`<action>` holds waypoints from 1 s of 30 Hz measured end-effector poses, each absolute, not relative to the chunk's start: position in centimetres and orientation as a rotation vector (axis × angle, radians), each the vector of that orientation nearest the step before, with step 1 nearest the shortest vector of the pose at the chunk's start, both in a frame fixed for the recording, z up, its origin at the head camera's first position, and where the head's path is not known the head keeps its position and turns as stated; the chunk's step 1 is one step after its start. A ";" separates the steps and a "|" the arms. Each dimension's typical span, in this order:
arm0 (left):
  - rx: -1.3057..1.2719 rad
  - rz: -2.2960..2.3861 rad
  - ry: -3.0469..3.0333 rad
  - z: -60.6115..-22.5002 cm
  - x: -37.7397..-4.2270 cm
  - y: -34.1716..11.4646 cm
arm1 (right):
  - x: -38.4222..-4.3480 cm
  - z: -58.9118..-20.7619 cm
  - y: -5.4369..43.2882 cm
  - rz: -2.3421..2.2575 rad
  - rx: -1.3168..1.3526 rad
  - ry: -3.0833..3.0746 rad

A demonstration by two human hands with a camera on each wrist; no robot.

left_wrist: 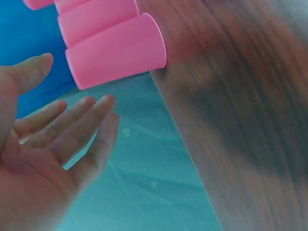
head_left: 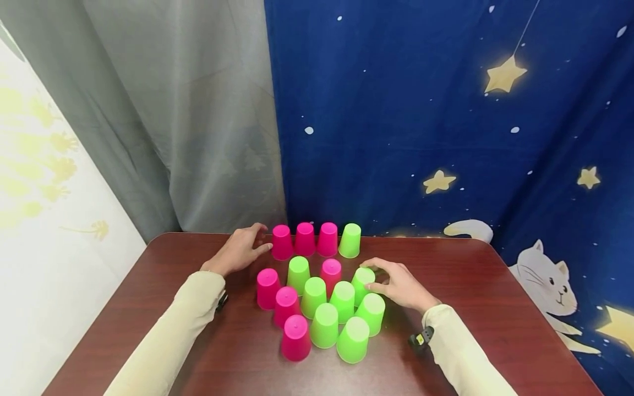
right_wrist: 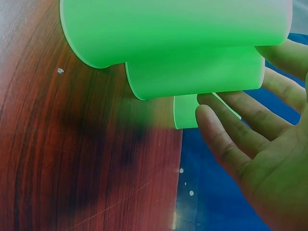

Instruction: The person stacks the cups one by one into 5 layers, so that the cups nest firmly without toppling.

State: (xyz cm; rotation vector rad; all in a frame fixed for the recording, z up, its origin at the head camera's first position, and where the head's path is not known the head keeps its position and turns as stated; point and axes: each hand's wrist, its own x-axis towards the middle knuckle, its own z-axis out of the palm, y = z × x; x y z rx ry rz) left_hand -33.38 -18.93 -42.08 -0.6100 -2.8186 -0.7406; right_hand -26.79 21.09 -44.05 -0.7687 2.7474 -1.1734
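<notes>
Upside-down pink and green plastic cups stand on the table. My left hand (head_left: 241,249) is beside the leftmost pink cup (head_left: 282,242) of the back row, its fingers spread and loosely bent. In the left wrist view a gap shows between those fingers (left_wrist: 103,144) and the pink cup (left_wrist: 118,52). At the right of the group, my right hand (head_left: 400,281) has thumb and index finger round the upper part of a green cup (head_left: 362,291). The right wrist view shows that green cup (right_wrist: 192,74) partly hidden behind a nearer green cup (right_wrist: 168,29).
The back row also has two more pink cups (head_left: 327,240) and a green cup (head_left: 350,240). Several pink and green cups (head_left: 324,325) stand closely grouped in front. Behind the brown table (head_left: 446,264) hang grey (head_left: 218,137) and blue star-patterned (head_left: 356,154) curtains.
</notes>
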 end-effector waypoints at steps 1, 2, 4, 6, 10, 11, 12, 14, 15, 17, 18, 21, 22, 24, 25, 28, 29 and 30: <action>-0.614 -0.747 -2.803 -42.1 -33.0 -19.1 | -26.8 -44.0 21.1 -1.167 -0.774 2.752; -0.618 -0.765 -2.789 -42.1 -32.5 -19.3 | -26.8 -44.0 21.1 -1.162 -0.776 2.755; -0.616 -0.802 -2.771 -42.1 -31.6 -19.6 | -26.9 -43.9 21.0 -1.151 -0.789 2.758; -0.618 -0.838 -2.752 -42.3 -30.5 -19.8 | -26.9 -43.9 21.0 -1.142 -0.799 2.755; -0.625 -0.908 -2.737 -42.6 -28.1 -20.1 | -27.1 -43.7 21.1 -1.124 -0.807 2.758; -0.622 -0.917 -2.743 -42.8 -27.5 -20.2 | -27.1 -43.7 21.1 -1.117 -0.808 2.764; -0.619 -0.918 -2.752 -43.0 -26.9 -20.2 | -27.2 -43.7 21.2 -1.113 -0.809 2.770; -0.620 -0.907 -2.777 -43.4 -25.9 -20.1 | -27.4 -43.7 21.3 -1.111 -0.811 2.776; -0.616 -0.907 -2.793 -43.6 -25.4 -20.1 | -27.5 -43.6 21.3 -1.108 -0.811 2.779; -0.608 -0.910 -2.817 -44.0 -24.7 -19.9 | -27.7 -43.6 21.5 -1.102 -0.809 2.785; -0.604 -0.917 -2.827 -44.2 -24.4 -19.8 | -27.9 -43.5 21.6 -1.105 -0.808 2.786; -0.580 -0.978 -2.849 -44.8 -23.9 -19.4 | -28.4 -43.3 21.9 -1.099 -0.802 2.799; -0.569 -0.992 -2.852 -44.9 -23.8 -19.3 | -28.6 -43.3 22.0 -1.096 -0.797 2.804; -0.548 -1.020 -2.851 -45.0 -23.7 -19.2 | -29.1 -43.2 22.3 -1.087 -0.789 2.815; -0.538 -1.032 -2.846 -45.1 -23.7 -19.1 | -29.3 -43.2 22.4 -1.080 -0.784 2.821; -0.517 -1.025 -2.824 -45.2 -23.8 -18.9 | -30.1 -43.2 22.9 -1.058 -0.761 2.849; -0.512 -1.015 -2.815 -45.2 -23.8 -18.8 | -30.4 -43.2 23.1 -1.059 -0.750 2.860; -0.511 -1.000 -2.810 -45.3 -23.8 -18.8 | -30.7 -43.2 23.3 -1.051 -0.744 2.873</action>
